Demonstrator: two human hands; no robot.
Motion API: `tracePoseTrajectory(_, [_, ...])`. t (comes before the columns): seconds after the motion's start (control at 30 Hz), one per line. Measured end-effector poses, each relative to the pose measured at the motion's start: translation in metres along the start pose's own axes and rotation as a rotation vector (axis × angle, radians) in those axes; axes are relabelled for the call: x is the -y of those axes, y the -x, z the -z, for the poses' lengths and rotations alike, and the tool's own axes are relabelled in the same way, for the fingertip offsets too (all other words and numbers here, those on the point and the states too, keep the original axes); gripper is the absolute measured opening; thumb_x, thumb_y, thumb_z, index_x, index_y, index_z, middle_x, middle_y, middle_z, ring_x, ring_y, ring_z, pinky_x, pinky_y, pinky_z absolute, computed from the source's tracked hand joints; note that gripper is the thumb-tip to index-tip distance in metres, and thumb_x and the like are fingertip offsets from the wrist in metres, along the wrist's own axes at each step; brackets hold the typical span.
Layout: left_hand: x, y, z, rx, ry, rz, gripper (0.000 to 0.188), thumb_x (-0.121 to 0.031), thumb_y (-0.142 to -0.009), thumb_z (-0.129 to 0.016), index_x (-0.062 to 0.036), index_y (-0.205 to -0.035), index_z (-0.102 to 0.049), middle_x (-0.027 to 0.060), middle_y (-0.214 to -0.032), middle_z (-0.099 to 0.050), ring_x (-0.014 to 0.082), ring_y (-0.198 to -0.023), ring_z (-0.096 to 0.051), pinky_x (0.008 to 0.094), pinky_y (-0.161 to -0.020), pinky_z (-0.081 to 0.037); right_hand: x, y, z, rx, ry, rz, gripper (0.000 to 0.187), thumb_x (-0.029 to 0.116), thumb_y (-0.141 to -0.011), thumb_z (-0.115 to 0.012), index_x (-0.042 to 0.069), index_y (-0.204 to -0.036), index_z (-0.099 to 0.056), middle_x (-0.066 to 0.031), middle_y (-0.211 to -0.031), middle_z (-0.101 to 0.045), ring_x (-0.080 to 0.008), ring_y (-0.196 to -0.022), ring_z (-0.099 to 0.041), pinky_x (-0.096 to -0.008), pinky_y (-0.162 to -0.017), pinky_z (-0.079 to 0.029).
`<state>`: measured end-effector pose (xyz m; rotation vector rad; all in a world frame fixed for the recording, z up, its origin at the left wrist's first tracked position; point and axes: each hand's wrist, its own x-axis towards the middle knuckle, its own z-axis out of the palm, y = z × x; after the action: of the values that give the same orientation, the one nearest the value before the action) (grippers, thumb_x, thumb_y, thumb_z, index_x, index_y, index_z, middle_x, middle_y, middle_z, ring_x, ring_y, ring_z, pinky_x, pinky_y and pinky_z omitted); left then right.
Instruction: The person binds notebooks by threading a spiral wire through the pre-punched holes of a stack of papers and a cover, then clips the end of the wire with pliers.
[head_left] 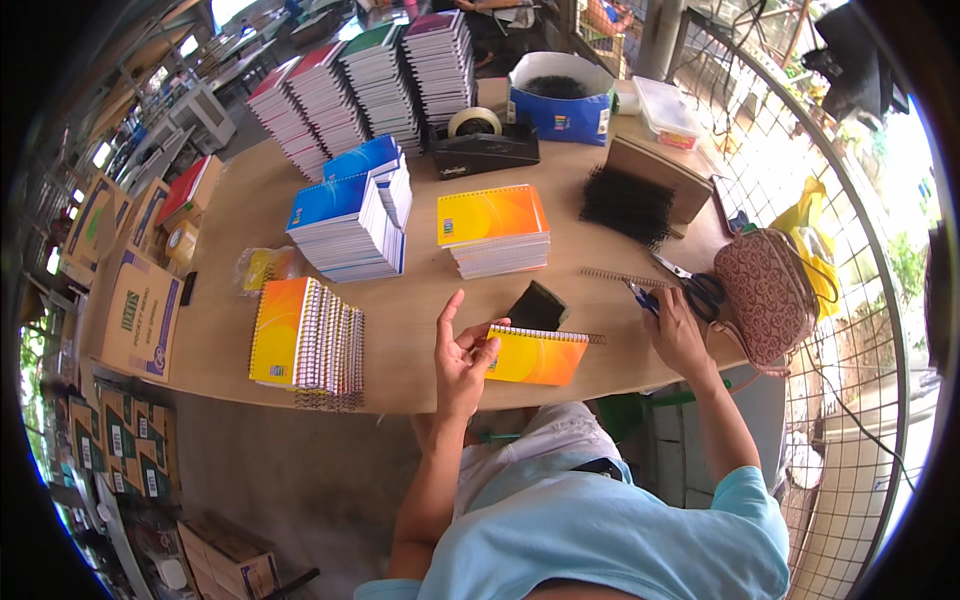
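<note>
My left hand (462, 352) is raised, fingers apart, touching the left edge of an orange spiral notebook (538, 356) lying near the front edge of the wooden table (400, 310). My right hand (673, 325) rests at the table's right side, closed on a small blue-handled tool (640, 295), next to black-handled scissors (690, 282). A loose spiral wire (615, 275) lies just beyond that hand. A dark wedge-shaped object (538, 305) sits behind the notebook.
Stacks of orange notebooks (493, 230) (305, 340), blue ones (350, 215) and tall piles (365, 85) fill the table. Black binding combs (625, 205), a tape dispenser (482, 140), a blue box (560, 100) and a patterned bag (765, 290) stand right. Cartons (140, 315) at left.
</note>
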<state>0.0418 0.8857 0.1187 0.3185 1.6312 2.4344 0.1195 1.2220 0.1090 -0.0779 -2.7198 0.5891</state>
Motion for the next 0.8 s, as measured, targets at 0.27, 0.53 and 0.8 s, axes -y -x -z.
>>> tracePoseTrajectory(0.27, [-0.006,0.002,0.006,-0.006,-0.030,0.012,0.076,0.005,-0.093,-0.065,-0.0097,-0.156,-0.025,0.0199,-0.114,-0.071,0.0137,-0.099,-0.068,0.0280,-0.090,-0.053,0.108,-0.055,0.045,-0.007,-0.091,0.491,0.043,0.019,-0.080,-0.077,0.009,-0.120,-0.065,-0.0102,-0.114,-0.062,-0.0306,-0.108,-0.060,-0.0514,-0.103,-0.043])
tracePoseTrajectory(0.53, [-0.009,0.005,0.003,0.004,-0.019,0.050,0.083,0.004,-0.090,-0.071,-0.0099,-0.157,-0.024,0.0108,-0.104,-0.073,0.0096,-0.091,-0.065,0.0240,-0.083,-0.053,0.145,-0.093,0.039,-0.128,0.148,1.014,0.042,0.026,-0.072,-0.076,0.012,-0.112,-0.071,-0.0022,-0.110,-0.061,-0.0194,-0.111,-0.060,-0.0576,-0.116,-0.033])
tracePoseTrajectory(0.8, [-0.003,0.010,0.001,-0.053,-0.154,-0.080,0.076,-0.003,-0.094,-0.068,-0.0104,-0.157,-0.026,0.0101,-0.100,-0.072,0.0095,-0.084,-0.064,0.0238,-0.076,-0.053,0.148,-0.087,0.034,0.078,0.043,0.938,0.038,0.025,-0.073,-0.075,0.009,-0.107,-0.073,-0.0071,-0.100,-0.064,-0.0244,-0.095,-0.064,-0.0431,-0.094,-0.052])
